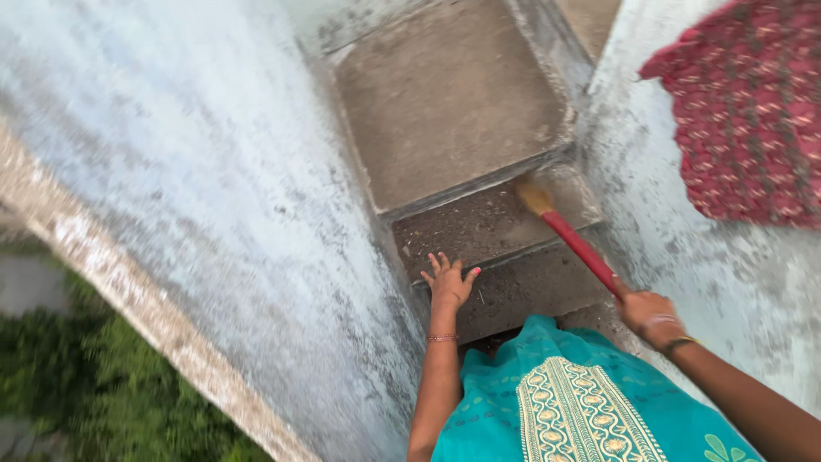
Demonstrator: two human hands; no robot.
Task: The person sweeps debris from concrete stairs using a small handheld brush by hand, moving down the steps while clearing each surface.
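My right hand (pixel 646 313) grips the red handle of a broom (pixel 578 243). Its straw-coloured head (pixel 534 197) rests on a dusty concrete step (pixel 479 224) below me. My left hand (pixel 448 283) hangs free over the step nearest me, fingers spread, holding nothing. It wears a thin bangle at the wrist. A teal garment with a pale embroidered border (pixel 564 402) covers my front at the bottom of the view.
Narrow concrete stairs descend to a landing (pixel 445 94) between two weathered whitewashed walls (pixel 214 214). A red patterned cloth (pixel 753 111) hangs over the right wall. Green foliage (pixel 77 385) lies beyond the left wall's edge.
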